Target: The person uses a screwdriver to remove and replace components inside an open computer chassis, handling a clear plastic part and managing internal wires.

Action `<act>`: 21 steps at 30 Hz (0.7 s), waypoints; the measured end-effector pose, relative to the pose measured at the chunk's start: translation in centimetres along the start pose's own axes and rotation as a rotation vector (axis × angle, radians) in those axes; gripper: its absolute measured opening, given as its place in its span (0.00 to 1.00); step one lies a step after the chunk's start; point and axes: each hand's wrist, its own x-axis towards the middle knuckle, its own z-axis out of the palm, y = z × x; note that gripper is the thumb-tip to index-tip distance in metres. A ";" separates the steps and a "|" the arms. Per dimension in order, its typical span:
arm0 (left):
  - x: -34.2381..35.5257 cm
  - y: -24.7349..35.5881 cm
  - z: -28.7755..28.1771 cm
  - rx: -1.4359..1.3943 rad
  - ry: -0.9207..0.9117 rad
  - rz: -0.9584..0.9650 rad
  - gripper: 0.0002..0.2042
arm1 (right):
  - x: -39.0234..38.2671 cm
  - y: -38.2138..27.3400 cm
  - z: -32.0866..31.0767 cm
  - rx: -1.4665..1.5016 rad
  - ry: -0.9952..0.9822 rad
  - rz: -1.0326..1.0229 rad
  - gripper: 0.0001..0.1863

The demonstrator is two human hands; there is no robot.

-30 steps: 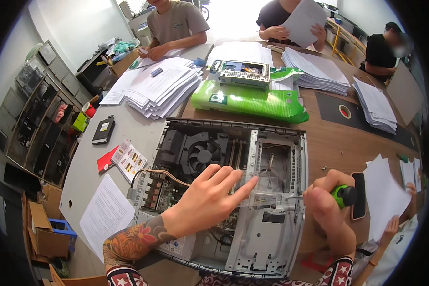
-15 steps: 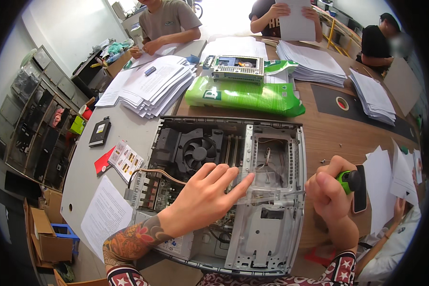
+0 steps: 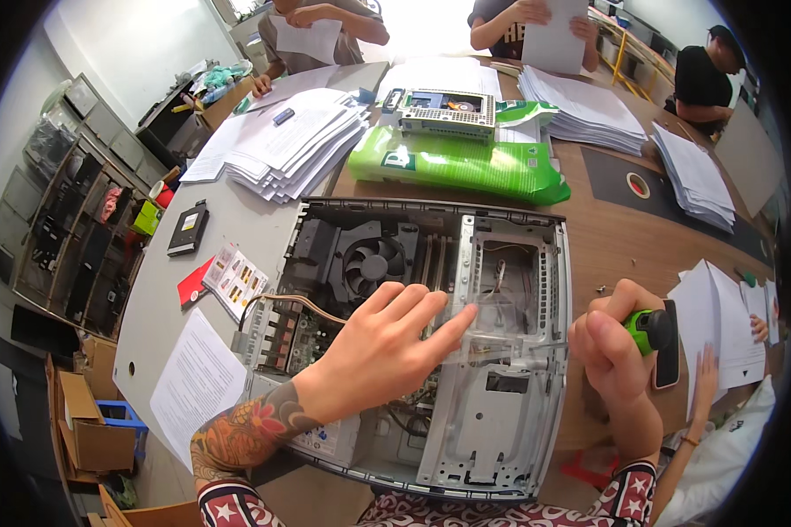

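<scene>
An open desktop computer case (image 3: 564, 263) lies flat before me, its black cooling fan (image 3: 371, 266) and circuit board exposed at left, metal drive bays (image 3: 479, 417) at right. Over the middle of the case, my left hand (image 3: 391, 342) holds a clear plastic piece (image 3: 501, 325) at its fingers; the thumb is hidden. My right hand (image 3: 611, 347), beyond the case's right edge, is wrapped round a screwdriver (image 3: 646, 332) with a green and black handle. Its thin shaft points left across the case edge, the tip close to the clear plastic; whether they touch I cannot tell.
Behind the case lie a green plastic package (image 3: 457, 167) and a metal drive cage (image 3: 448, 114). Paper stacks (image 3: 299, 145) surround them. At left sit a black drive (image 3: 188, 228) and a printed card (image 3: 235, 281); at right, a phone (image 3: 666, 369) and tape roll (image 3: 638, 184). Other people handle papers.
My view has shifted slightly, moving the whole scene a little. Both hands keep nearly the same place over and beside the case. The person at far left has lifted a sheet.
</scene>
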 end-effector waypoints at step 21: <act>1.0 1.2 1.3 -0.057 -0.013 0.018 0.21 | -0.3 -2.5 -1.1 0.091 0.069 0.035 0.15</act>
